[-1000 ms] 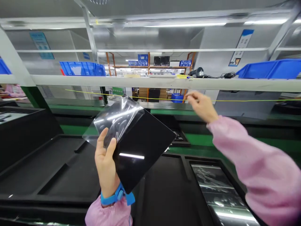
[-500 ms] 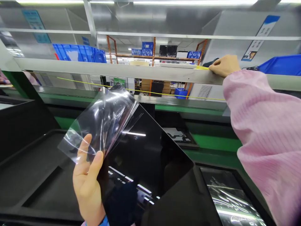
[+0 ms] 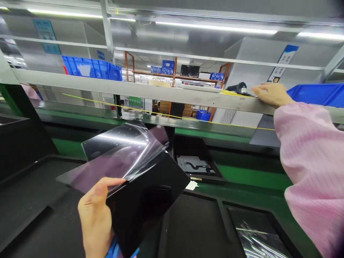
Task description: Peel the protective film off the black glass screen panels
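My left hand (image 3: 96, 211) grips a glossy black flat panel (image 3: 150, 197) by its edge, thumb on the front face. Clear plastic film (image 3: 118, 154) stands away from the panel's upper left side, bent and shiny, its lower part near my thumb. The panel is held tilted above the dark trays. My right hand (image 3: 271, 94) is up at the white shelf rail (image 3: 161, 94), just right of a black handheld scanner (image 3: 238, 87). Its fingers are slightly smeared and their tips partly hidden, so whether they hold anything is unclear.
A blue bin (image 3: 91, 68) stands on the shelf at left, another blue bin (image 3: 319, 94) at right. Below lie black trays (image 3: 196, 222), one with film-covered contents (image 3: 258, 233). Behind the panel is an opened device (image 3: 195, 165). A yellow line (image 3: 166, 113) crosses under the rail.
The left hand has turned and tilted the panel, and the film has swung lower. The right hand has shifted right along the rail, uncovering the scanner. The camera view has tipped upward.
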The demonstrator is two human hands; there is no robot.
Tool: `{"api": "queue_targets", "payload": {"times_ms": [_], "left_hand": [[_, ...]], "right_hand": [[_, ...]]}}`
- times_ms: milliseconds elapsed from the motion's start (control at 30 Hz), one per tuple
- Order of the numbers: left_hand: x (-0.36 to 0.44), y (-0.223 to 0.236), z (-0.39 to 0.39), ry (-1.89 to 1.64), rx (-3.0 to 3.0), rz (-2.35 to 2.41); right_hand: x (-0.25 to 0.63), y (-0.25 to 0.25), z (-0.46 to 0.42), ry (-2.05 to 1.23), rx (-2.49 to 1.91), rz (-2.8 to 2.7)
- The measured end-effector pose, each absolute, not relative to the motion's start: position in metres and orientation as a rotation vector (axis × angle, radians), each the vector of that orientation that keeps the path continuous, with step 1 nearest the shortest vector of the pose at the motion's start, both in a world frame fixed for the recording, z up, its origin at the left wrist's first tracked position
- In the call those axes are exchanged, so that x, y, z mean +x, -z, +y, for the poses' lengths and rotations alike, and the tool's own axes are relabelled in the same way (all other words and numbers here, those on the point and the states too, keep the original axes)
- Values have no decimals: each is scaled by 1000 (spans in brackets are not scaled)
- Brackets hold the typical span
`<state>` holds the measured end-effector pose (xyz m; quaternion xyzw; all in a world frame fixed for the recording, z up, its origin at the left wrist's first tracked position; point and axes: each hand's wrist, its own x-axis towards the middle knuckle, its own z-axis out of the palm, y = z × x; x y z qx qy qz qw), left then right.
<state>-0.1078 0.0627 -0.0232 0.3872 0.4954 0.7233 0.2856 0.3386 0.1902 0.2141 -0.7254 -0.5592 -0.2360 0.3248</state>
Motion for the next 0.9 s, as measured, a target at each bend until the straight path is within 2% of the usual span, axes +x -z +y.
{"api": "queue_targets", "payload": {"times_ms": [100, 233, 500, 600, 700, 800, 900], "left_hand": [[-105, 31, 68, -1963, 1183, 1300], [-95, 31, 72, -1879, 1195, 1252], [-78, 23, 78, -1685, 1099, 1090], [-74, 24, 80, -1597, 1065, 995], [-69, 25, 83, -1562, 1076, 930], [-62, 26, 88, -1566, 1084, 882], [-55, 27, 92, -1588, 1085, 858]], "right_hand": [[325, -205, 181, 453, -1829, -1620], [311, -198, 170, 379, -1747, -1480], [309, -203, 185, 645, -1673, -1177], [301, -203, 181, 798, -1415, -1016], [280, -195, 157, 808, -1145, -997], [247, -177, 117, 682, -921, -1159], [210, -157, 74, 237, -950, -1388]]}}
